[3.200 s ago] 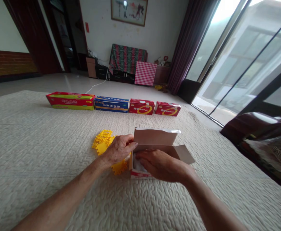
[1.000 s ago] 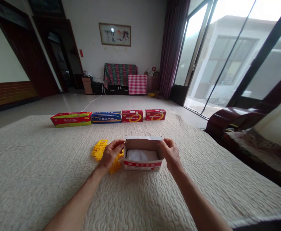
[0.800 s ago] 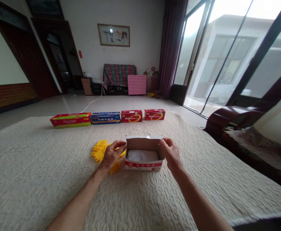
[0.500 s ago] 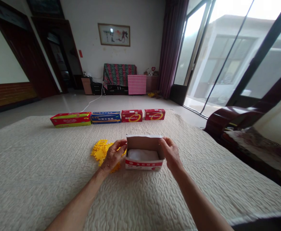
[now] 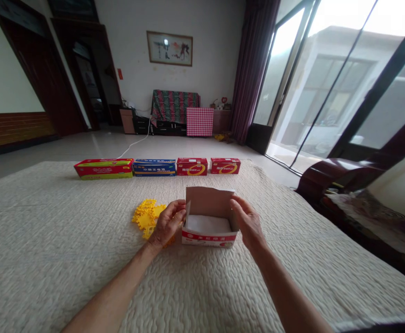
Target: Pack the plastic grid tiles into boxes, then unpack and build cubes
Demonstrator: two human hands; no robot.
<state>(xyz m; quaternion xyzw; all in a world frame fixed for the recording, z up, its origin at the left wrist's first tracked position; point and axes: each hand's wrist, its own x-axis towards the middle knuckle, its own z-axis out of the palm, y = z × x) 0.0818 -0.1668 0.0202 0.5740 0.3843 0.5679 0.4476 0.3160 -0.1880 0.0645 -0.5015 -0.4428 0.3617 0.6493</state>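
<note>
A small red-and-white cardboard box (image 5: 207, 239) stands open-topped in front of me, with its back flap (image 5: 209, 200) upright. White paper or a pale lining (image 5: 208, 224) lies at its bottom. My left hand (image 5: 169, 223) is closed at the box's left edge, with thumb and fingers bent together there. On the opposite side my right hand (image 5: 248, 221) grips the right edge near the back corner, thumb toward the inside. Yellow plastic interlocking pieces (image 5: 144, 219) lie in a pile just left of the box, partly behind my left hand.
Along the far part of the quilted cover (image 5: 84, 231) stand a red-and-green box (image 5: 104, 169), a blue box (image 5: 154, 168) and two red boxes (image 5: 192, 167). A dark wooden armrest (image 5: 318, 173) is at the right. Beyond are a tiled floor and a checked cloth (image 5: 200, 121).
The box's back flap stands higher and more of the inside shows. Both hands remain at its sides. The whole view has shifted slightly.
</note>
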